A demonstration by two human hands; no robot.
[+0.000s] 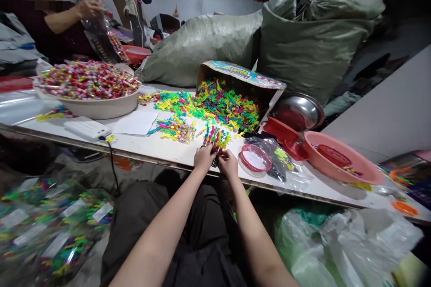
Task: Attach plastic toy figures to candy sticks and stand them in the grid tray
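Observation:
My left hand (203,158) and my right hand (229,163) are close together at the table's front edge, fingers closed. A small dark item (215,161) shows between them, too small to name. Just beyond my fingertips is a row of small colourful plastic figures (215,135), in pink, green and yellow. To its left lies a bunch of similar figures with wrapped candy-like tubes (178,129). Behind, a cardboard box (273,107) on its side spills a heap of loose figures (229,104) onto the table. What each hand grips is largely hidden.
Left stands a wide basin (97,108) of wrapped pieces, near a white power bank (86,129) with a cable. Right are a red round lid (256,158), plastic bags and a pink basin (340,172). Large sacks (310,49) stand behind. A person (57,22) handles a bag.

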